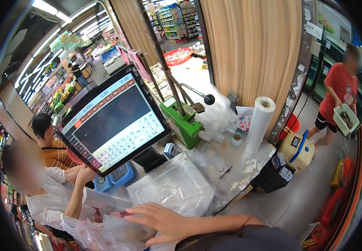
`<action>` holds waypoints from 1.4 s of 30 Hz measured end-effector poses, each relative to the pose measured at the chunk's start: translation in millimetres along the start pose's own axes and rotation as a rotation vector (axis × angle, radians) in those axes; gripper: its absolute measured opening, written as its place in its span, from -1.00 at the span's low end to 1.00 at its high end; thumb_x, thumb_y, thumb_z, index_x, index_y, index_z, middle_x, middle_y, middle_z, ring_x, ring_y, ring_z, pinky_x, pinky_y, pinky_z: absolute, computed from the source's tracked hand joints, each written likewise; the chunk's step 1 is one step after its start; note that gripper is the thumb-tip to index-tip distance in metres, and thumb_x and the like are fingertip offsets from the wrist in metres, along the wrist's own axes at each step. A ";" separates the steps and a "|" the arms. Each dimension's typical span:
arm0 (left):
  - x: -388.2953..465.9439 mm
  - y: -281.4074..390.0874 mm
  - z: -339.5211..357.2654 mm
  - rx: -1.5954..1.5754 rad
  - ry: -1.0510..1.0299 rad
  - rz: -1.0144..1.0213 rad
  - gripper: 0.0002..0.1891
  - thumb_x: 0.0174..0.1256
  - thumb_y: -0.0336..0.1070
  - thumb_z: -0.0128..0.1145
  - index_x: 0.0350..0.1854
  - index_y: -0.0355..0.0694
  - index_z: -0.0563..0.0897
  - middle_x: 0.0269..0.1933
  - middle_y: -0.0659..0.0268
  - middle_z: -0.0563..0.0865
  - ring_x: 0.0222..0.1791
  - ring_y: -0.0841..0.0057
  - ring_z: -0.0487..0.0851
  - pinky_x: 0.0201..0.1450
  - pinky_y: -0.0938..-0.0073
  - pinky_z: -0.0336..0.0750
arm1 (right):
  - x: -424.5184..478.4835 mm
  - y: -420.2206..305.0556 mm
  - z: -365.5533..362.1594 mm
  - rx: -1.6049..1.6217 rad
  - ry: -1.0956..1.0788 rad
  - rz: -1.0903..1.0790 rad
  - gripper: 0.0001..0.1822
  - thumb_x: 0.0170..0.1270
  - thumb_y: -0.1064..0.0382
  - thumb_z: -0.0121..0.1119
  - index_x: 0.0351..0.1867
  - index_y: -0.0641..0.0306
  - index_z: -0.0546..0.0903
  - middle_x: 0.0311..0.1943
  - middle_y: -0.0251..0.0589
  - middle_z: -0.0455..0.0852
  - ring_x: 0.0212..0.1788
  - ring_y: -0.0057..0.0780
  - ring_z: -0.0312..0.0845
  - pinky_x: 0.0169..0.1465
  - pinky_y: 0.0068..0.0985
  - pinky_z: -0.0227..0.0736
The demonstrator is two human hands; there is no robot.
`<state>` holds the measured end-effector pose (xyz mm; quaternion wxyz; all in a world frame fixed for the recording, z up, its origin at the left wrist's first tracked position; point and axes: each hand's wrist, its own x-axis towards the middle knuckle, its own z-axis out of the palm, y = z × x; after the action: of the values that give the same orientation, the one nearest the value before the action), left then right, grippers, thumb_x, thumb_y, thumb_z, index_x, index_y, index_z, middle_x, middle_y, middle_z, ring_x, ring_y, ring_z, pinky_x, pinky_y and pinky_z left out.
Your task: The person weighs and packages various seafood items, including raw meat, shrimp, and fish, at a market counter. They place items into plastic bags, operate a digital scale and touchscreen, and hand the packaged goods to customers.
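Note:
My right hand (pixel 162 221) reaches in from the bottom right, its fingers spread over clear plastic bags (pixel 115 229) at the near edge of the counter. I cannot tell whether it touches them. Something reddish shows at the top of the bags, near my fingertips. My left hand is out of view. Beyond my hand lies a flat weighing platform covered with plastic film (pixel 174 185). Over it, to the left, stands a touchscreen scale display (pixel 113 120) with an on-screen keyboard.
Behind the platform stand a green bag-sealing machine (pixel 181 122), a roll of plastic bags (pixel 260 125) and a tape roll (pixel 236 138). Blue baskets (pixel 122 173) sit below the display. A person in white (pixel 52 194) stands close at left; a person in red (pixel 341 84) holds a basket at right.

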<state>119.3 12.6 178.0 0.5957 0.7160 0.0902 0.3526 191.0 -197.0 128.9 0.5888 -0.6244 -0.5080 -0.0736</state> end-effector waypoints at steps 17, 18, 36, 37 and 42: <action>-9.9 -1.1 79.0 0.399 -0.118 0.121 -0.57 0.14 -0.12 0.26 -0.08 -0.36 0.53 -0.18 0.15 0.67 -0.26 0.41 0.63 -0.15 0.39 0.53 | -15.6 62.2 -36.0 -0.053 0.072 0.108 -0.62 0.04 0.24 0.29 -0.06 0.18 0.56 -0.42 -0.21 0.65 -0.26 -0.20 0.53 0.04 -0.31 0.29; -9.1 -2.4 78.2 0.433 -0.102 0.213 -0.61 0.16 -0.15 0.26 -0.12 -0.38 0.56 -0.21 0.16 0.69 -0.32 0.46 0.64 -0.22 0.45 0.55 | -14.7 63.4 -32.6 -0.038 0.087 0.104 -0.73 0.06 0.25 0.26 -0.17 0.20 0.59 -0.44 -0.21 0.63 -0.28 -0.21 0.52 0.03 -0.31 0.29; 0.7 -3.5 86.5 -0.515 -0.094 -0.296 -0.42 0.40 0.02 -0.07 0.21 -0.44 0.31 -0.07 0.11 0.59 -0.16 0.46 0.58 -0.06 0.43 0.52 | 5.7 100.5 1.2 0.042 0.070 0.170 -0.81 0.04 0.47 -0.05 -0.32 0.39 0.56 -0.40 -0.10 0.56 -0.20 -0.16 0.48 0.28 -0.15 0.17; 1.2 -5.3 87.3 -0.525 -0.117 -0.303 -0.43 0.40 0.01 -0.06 0.20 -0.43 0.32 -0.05 0.10 0.58 -0.14 0.46 0.58 -0.05 0.43 0.51 | 5.3 100.7 0.8 0.040 0.067 0.183 -0.81 0.03 0.48 -0.05 -0.32 0.39 0.56 -0.41 -0.10 0.56 -0.21 -0.16 0.48 0.28 -0.15 0.17; 3.4 -9.2 71.2 -0.533 -0.169 -0.303 -0.52 0.39 -0.05 -0.02 0.15 -0.35 0.33 0.03 0.08 0.54 -0.05 0.46 0.55 0.03 0.42 0.47 | 22.5 94.7 6.8 0.055 0.091 0.154 -0.90 0.12 0.37 -0.08 -0.49 0.32 0.43 -0.54 -0.19 0.38 -0.38 -0.18 0.38 0.21 -0.15 0.21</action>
<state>168.0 -39.2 168.0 0.8134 0.5399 0.0506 0.2103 266.5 -159.3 79.8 0.6322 -0.6413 -0.4328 -0.0425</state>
